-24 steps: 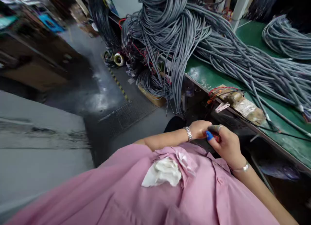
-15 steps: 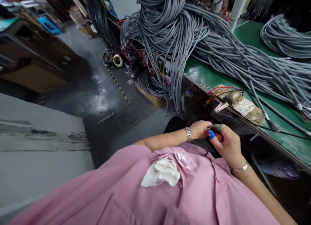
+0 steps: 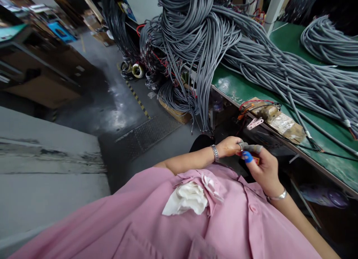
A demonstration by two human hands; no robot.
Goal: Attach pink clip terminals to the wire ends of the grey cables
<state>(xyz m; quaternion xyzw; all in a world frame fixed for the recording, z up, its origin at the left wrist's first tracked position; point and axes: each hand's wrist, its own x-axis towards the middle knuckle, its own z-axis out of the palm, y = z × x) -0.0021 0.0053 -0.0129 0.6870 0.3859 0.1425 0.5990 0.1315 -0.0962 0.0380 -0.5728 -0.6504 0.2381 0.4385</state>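
Observation:
My left hand (image 3: 228,146), with a metal watch band at its wrist, is closed, its fingertips meeting those of my right hand. My right hand (image 3: 267,169) has its fingers curled, with blue tape on the thumb and grey covering on a finger. A small red thing (image 3: 256,160) shows behind the right thumb; its kind is hidden by the fingers. What the left fingers hold, if anything, does not show. Both hands are in front of my pink shirt (image 3: 229,221), just off the edge of the green workbench (image 3: 232,80).
Thick bundles of grey cable (image 3: 195,39) lie across the bench and hang over its end. Near the bench edge lies a taped wooden block (image 3: 285,123) with a pink clothes peg (image 3: 255,123). A cable-filled carton (image 3: 179,115) sits on the floor. A grey cabinet (image 3: 50,154) stands at left.
Both hands have shifted slightly while staying together. The right thumb and fingers have moved a little to the right, and the grey-covered finger now reaches the left fingertips.

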